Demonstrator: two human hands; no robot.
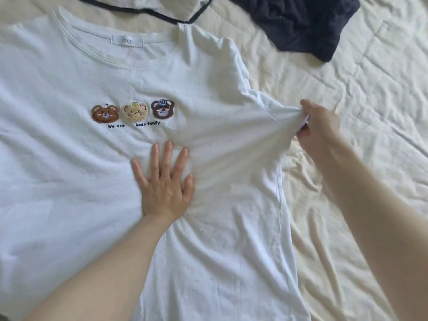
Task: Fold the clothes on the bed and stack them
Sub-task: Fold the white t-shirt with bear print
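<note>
Head view: a cream, wrinkled bed sheet is seen covering the whole surface. A white T-shirt with three embroidered bear faces is spread front-up over the left and middle of the sheet, collar toward the far edge. A dark navy garment is bunched at the far edge, right of the collar. The left hand is pressed flat on the shirt, fingers spread straight. The shirt's sleeve edge is pinched by the right hand, fingers curled.
</note>
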